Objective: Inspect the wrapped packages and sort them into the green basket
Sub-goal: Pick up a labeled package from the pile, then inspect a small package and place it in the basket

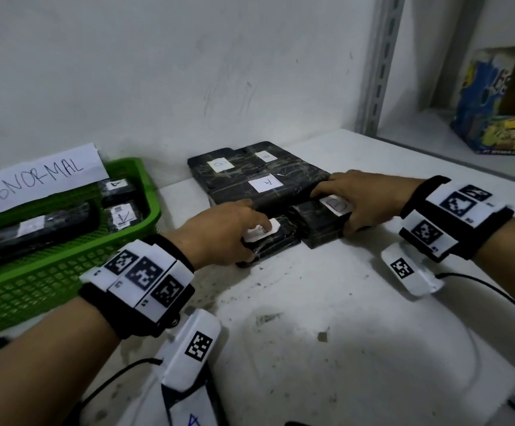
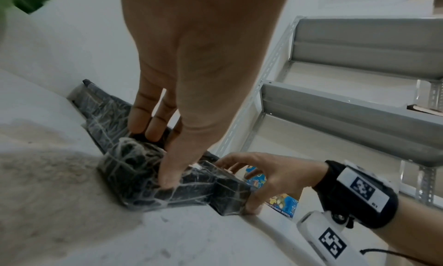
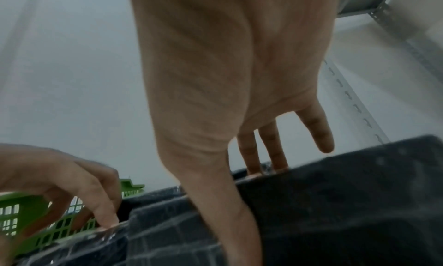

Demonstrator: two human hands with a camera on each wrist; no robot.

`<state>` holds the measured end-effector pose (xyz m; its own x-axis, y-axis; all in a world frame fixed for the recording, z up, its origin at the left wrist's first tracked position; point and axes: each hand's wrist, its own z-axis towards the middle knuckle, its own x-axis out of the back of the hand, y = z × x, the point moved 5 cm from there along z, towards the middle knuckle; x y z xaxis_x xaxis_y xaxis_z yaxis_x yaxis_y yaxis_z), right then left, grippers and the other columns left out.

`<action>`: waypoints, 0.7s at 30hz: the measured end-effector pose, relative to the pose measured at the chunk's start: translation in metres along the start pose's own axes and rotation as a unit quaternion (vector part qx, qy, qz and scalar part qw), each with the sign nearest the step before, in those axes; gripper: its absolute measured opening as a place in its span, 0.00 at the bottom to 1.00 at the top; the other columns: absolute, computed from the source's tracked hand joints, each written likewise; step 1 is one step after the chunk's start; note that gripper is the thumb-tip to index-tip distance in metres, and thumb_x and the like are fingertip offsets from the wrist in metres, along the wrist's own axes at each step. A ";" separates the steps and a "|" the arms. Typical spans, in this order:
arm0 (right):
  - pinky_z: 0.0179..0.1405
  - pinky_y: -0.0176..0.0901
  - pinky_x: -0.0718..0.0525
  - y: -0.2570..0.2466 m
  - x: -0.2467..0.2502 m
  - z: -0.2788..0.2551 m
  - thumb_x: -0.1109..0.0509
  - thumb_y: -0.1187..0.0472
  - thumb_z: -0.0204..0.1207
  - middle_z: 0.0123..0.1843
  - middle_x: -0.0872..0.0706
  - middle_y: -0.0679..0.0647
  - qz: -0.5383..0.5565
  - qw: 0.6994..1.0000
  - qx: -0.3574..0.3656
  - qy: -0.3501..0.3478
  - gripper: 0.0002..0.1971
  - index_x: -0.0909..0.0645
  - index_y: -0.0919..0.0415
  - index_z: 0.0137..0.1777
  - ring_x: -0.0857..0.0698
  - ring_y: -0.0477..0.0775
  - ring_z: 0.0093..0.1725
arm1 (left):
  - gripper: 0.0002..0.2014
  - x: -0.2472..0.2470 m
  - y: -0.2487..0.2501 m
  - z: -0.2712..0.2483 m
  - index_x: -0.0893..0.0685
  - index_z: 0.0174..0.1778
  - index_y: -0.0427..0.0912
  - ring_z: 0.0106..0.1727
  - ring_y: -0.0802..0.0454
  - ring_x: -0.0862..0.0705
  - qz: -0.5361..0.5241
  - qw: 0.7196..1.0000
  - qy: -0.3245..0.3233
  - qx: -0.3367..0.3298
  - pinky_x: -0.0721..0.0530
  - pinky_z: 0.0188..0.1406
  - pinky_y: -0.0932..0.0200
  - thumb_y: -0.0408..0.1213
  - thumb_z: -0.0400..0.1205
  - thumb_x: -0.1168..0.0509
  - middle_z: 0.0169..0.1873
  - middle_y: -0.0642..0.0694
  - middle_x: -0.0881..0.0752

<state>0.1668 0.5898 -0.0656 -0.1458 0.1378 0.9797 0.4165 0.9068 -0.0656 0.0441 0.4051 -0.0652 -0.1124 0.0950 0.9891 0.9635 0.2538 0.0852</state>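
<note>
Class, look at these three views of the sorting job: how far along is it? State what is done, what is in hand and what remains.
Done: at least three wrapped packages lie in the green basket behind the ABNORMAL sign.
In hand: the left hand grips one small package on the table; the right hand grips its neighbour.
Left: these two, plus the stacked packages by the wall, not yet sorted.

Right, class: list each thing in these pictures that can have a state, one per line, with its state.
Left hand: grips the small black plastic-wrapped package on the table.
Right hand: grips the neighbouring black wrapped package, also on the table.
Green plastic mesh basket: holds several wrapped packages, carries a paper sign reading ABNORMAL.
Large flat black wrapped packages: lying by the wall, untouched.
</note>
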 end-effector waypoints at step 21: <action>0.67 0.60 0.18 -0.032 0.003 0.005 0.25 0.67 0.71 0.73 0.24 0.50 -0.085 0.992 0.092 0.007 0.38 0.31 0.47 0.80 0.23 0.58 0.71 | 0.28 0.001 0.001 0.006 0.22 0.70 0.56 0.55 0.47 0.19 -0.003 1.000 0.001 -0.002 0.21 0.49 0.55 0.38 0.75 0.22 0.59 0.51 0.23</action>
<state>0.1489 0.5632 -0.0618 -0.1858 -0.0277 0.9822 0.2152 0.9742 0.0682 0.0433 0.4111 -0.0647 -0.1185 0.0915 0.9887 0.9636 0.2509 0.0923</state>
